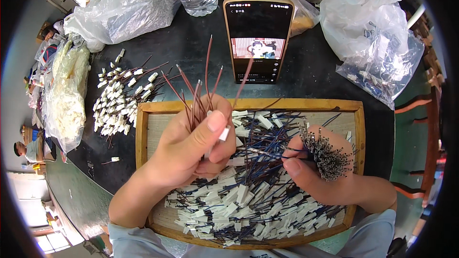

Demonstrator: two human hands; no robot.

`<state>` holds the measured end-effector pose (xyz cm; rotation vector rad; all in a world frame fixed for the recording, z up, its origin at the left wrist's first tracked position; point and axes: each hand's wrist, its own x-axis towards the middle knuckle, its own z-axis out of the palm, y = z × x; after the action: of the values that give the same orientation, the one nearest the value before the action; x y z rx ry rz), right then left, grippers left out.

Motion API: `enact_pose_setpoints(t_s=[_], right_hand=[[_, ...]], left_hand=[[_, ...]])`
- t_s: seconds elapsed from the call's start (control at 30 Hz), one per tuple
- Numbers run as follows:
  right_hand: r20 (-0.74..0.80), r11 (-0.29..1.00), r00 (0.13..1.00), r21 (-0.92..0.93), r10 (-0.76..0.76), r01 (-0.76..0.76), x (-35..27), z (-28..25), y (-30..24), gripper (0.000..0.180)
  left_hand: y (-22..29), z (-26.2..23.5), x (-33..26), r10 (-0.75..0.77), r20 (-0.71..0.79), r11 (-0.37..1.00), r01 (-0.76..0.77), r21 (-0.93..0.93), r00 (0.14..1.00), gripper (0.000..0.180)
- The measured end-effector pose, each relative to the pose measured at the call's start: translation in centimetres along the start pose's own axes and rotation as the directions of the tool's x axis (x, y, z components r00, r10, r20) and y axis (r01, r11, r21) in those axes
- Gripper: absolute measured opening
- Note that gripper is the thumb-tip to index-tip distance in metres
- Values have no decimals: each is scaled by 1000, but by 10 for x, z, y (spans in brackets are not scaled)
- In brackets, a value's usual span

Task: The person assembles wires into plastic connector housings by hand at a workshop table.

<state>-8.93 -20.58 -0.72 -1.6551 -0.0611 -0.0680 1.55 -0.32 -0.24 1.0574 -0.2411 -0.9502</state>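
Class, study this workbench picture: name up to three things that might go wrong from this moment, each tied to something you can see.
1. The left hand grips a bunch of red wires fanning loosely upward; some may slip out or tangle.
2. The right hand holds a bundle of dark wires with bare metal terminals; the tips might prick fingers or bend.
3. The phone stands propped just behind the wooden tray; a swinging wire could perhaps knock it over.

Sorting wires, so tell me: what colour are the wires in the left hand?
Reddish-brown wires, held by the left hand; head view.
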Motion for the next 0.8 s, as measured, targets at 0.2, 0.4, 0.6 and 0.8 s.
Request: enact_pose_setpoints(t_s=[0.2,0.4,0.6,0.8], right_hand=[[59,995,996,-70,72,-68,1,-5,-5,12],[158,984,981,-119,-113,132,1,-10,-7,15],[133,977,975,-102,-176,190,0,-10,-3,16],[45,970,980,-145,-191,196,0,-3,-1,12]], left_hand=[[-7,8,-7,54,85,975,-70,210,995,32],[-8,18,-11,268,41,862,-258,436,963,25],[-10,12,-15,393,112,679,-370,634,913,12],[-9,14,-15,462,164,482,-402,778,872,11]])
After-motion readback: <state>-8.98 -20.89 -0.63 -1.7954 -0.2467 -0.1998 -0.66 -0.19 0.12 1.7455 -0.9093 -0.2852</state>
